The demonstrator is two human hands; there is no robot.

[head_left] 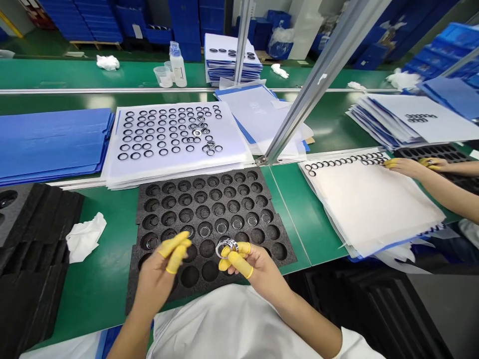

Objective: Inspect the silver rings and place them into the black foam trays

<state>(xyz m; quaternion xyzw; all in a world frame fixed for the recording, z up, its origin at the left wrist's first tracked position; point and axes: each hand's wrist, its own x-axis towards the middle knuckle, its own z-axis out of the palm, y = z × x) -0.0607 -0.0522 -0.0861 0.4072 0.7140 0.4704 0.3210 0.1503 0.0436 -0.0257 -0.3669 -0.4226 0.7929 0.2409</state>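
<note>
The right hand, in yellow finger cots, pinches a shiny metal ring at the lower centre of the frame, above a black foam tray; the left hand hovers left of it, fingers slightly parted, nothing visible between them; dark rings line white sheets at upper left.

Left foreground: a stack of black foam, with a crumpled white tissue just beside it on the green benchtop. Behind lie blue sheets, piled flat. Far bench: an upright white bottle beside clear plastic cups; farther left, a crumpled white cloth. Center right: a metal post, crossing the view aslant. Background: stacked blue crates on a wooden pallet.
</note>
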